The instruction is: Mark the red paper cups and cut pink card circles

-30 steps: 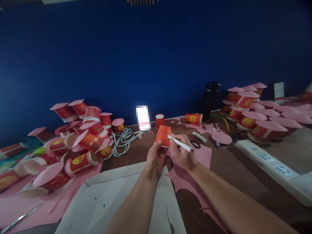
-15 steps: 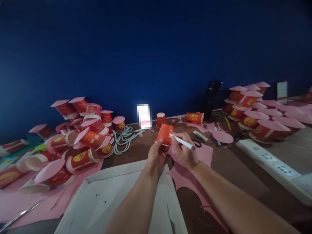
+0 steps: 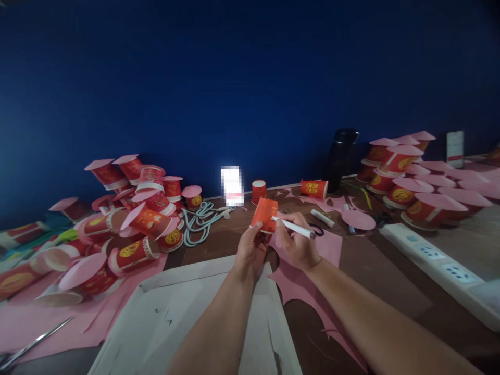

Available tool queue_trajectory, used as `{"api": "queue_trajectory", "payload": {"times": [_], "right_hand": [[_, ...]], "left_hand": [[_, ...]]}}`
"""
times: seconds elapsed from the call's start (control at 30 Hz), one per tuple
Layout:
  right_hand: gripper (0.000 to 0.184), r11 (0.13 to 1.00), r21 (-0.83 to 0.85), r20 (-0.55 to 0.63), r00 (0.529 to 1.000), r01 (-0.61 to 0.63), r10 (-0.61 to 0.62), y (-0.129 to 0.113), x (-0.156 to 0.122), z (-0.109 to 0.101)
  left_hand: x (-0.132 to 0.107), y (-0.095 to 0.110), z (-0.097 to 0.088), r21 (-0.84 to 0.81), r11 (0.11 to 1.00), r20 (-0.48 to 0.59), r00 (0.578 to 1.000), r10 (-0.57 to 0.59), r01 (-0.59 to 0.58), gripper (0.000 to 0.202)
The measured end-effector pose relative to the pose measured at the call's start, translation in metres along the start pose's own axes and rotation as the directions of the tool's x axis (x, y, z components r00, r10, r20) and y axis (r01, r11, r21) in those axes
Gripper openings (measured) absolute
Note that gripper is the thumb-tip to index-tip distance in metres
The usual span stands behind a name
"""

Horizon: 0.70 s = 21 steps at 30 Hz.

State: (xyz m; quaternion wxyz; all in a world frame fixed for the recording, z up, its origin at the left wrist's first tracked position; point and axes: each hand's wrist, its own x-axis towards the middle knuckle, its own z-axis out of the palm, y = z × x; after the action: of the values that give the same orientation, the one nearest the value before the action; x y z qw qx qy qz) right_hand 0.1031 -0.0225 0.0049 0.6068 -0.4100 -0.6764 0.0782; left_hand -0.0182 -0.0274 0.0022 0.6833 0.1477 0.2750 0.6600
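Observation:
My left hand (image 3: 252, 249) is closed around a red paper cup (image 3: 264, 214), held upside down above the table. My right hand (image 3: 296, 245) grips a white marker pen (image 3: 296, 228) in a writing pinch, its tip touching the cup's side. Beneath both hands lie a cut sheet of pink paper (image 3: 312, 260) and a white board (image 3: 187, 323).
A heap of red cups with pink paper discs (image 3: 128, 229) fills the left; another group (image 3: 406, 177) sits at the right. A coiled cord (image 3: 199, 221), glue stick (image 3: 322, 218), scissors (image 3: 316, 229), black bottle (image 3: 340, 156), white power strip (image 3: 437, 265) and a metal tool (image 3: 35, 344) lie about.
Both hands with cup and pen stay almost where they were; the view has tilted slightly, and the cup has turned a little in my left hand.

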Motion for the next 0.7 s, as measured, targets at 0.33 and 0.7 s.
{"api": "queue_trajectory", "payload": {"times": [0.33,0.7], "right_hand": [[0.011,1.0,-0.007,0.018,1.0,0.014,-0.014,0.0017,-0.0014,0.001],[0.012,1.0,0.003,-0.015,1.0,0.025,-0.025,0.0006,-0.0003,0.002]], "left_hand": [[-0.0011,0.0002,0.0005,-0.008,1.0,0.012,1.0,-0.002,0.002,0.011],[-0.0014,0.0001,0.0013,0.013,1.0,-0.005,1.0,-0.016,0.017,0.012]]}}
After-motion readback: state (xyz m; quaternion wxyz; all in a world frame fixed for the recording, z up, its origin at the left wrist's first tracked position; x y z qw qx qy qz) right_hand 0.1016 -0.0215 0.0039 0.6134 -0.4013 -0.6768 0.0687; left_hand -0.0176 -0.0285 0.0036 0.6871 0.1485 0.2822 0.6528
